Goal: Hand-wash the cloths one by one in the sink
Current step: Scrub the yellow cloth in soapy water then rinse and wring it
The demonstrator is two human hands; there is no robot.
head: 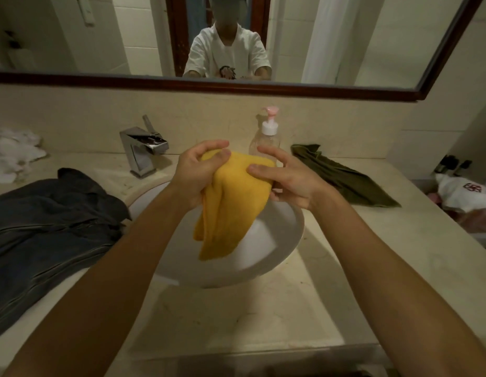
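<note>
Holding the yellow cloth (233, 202) up over the sink (277, 240), you've got it bunched between both hands. Your left hand (195, 175) is clenched round the top left fold, fingers curled over it. Your right hand (288, 180) pinches the opposite edge, thumb pressed on the front. The tail dangles above the basin, apparently clear of it. I see no water at the faucet (144, 148) on the back edge of the counter (236, 322). To do this well, I'd say stay over the bowl, wet it, take soap from the pump bottle (266, 134) just behind your right hand, then rub fold against fold. A green cloth (345, 178) lies toward the back right corner and a dark cloth (46, 227) along the left edge.
</note>
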